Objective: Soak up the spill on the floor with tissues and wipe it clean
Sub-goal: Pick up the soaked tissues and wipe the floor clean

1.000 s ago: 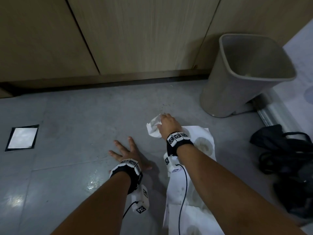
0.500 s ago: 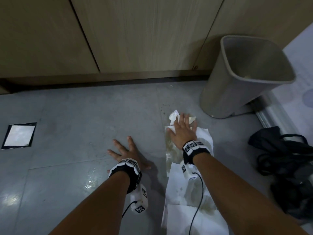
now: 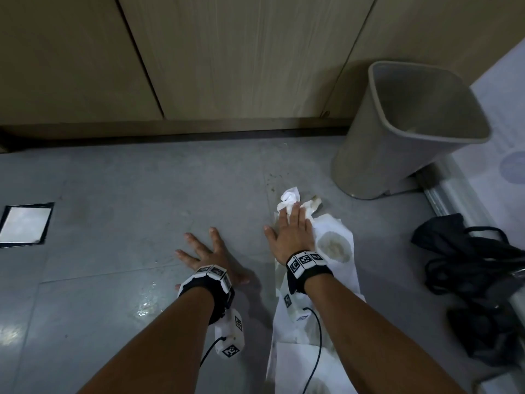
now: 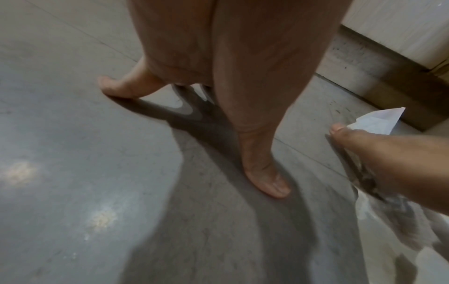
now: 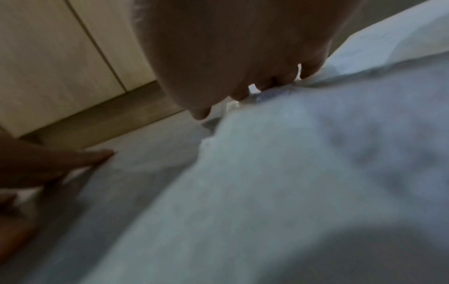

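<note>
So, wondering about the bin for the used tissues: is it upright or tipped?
Tilted: the bin leans, its mouth angled toward the camera, base on the floor.

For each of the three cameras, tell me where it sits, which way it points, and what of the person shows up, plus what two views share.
Head: worn high, looks forward and down at the grey floor, the waste bin and cabinet doors; both forearms show, left hand flat on the floor, right hand pressing the tissues.
Left wrist: under the left wrist, looks along the spread fingers; the right hand's thumb shows at right.
Right wrist: close over the stained tissues, blurred; the palm shows.
Shared: all three show tissues and floor.
</note>
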Motion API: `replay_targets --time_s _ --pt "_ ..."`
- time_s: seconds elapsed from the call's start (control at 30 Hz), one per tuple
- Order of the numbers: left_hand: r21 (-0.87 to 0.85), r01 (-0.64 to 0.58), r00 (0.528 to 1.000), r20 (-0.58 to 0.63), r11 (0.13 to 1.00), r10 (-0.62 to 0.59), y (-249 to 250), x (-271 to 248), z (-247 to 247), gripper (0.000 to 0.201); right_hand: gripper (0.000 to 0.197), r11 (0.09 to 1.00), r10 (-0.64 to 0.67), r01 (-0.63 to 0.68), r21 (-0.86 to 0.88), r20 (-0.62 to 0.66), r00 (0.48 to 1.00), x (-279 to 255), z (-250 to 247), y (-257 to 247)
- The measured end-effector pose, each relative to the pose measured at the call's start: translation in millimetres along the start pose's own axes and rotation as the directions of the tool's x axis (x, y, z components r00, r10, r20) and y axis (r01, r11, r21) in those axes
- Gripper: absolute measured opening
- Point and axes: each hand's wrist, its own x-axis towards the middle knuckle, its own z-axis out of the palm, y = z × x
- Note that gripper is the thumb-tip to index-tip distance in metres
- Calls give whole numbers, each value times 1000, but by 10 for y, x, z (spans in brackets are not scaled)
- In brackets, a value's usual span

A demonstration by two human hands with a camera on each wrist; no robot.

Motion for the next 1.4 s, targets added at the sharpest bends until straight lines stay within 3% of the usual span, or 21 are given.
replay_targets --time_s 0.2,0.4,0.57,0.97,1.27,1.4 --pt "-13 -5 1000 9 1000 5 -9 9 -2 152 81 999 -4 4 49 19 1000 90 -95 8" --pt "-14 -1 1000 14 1000 2 -1 28 4 152 77 988 -148 149 37 -35 988 468 -332 -75" --pt "-5 -11 1000 19 1000 11 -33 46 3 152 82 991 -131 133 -29 65 989 615 -205 -116" --pt "-24 -21 1000 11 999 22 -25 42 14 150 92 988 -107 125 -87 185 977 905 -503 -258" --pt "-15 -7 1000 8 1000 7 -5 11 -2 149 88 986 -121 139 -95 174 977 1035 -606 -98" --pt "-13 1 1000 11 1000 -1 2 29 5 149 88 990 -62 82 -117 161 985 1017 -655 148"
